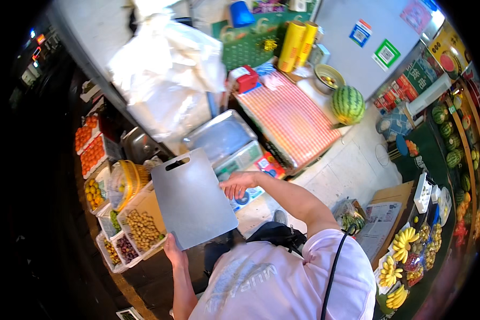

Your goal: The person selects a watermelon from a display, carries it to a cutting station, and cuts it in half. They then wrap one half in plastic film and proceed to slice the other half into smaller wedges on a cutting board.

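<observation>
A grey rectangular cutting board [194,200] with rounded corners and a slot handle is held up at a tilt before me. My left hand [176,252] grips its lower left corner, with the fingers partly hidden behind it. At the board's right edge is my right hand [240,185], its fingers loosely bent and hanging down. One fingertip meets the edge in the picture; whether it touches is unclear. Behind the board's upper part stands a clear plastic lidded bin [224,138]. Left of the board, longans [142,228] fill a white crate.
A table with a red-and-white checked cover [288,116] bears a watermelon [348,105], a metal bowl [326,80] and yellow cling-film rolls [292,46]. White plastic bags [168,68] hang at upper left. Bananas [404,244] lie right; fruit crates [92,156] line the left.
</observation>
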`<state>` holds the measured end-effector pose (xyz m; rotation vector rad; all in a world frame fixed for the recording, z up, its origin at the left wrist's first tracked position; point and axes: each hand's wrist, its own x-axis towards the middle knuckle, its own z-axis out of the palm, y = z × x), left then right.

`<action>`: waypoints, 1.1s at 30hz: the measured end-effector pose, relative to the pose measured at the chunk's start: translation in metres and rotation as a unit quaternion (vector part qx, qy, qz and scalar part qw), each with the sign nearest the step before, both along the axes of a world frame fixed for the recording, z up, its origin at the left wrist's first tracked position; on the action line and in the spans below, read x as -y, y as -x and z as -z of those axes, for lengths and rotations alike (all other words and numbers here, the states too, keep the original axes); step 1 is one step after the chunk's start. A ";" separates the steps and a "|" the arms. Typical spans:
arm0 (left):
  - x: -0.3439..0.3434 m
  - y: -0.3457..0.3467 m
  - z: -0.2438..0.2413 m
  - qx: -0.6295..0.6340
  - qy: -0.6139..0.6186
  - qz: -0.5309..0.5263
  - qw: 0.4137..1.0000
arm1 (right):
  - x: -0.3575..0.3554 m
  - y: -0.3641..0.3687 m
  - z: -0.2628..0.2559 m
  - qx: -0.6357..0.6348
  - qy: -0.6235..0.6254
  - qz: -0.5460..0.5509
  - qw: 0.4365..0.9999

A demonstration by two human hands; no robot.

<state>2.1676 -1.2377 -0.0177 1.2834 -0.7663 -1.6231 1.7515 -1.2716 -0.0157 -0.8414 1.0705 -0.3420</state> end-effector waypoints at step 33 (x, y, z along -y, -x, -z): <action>-0.039 0.849 0.076 0.159 -0.004 0.305 0.939 | -0.314 0.805 0.069 0.002 0.058 0.663 0.747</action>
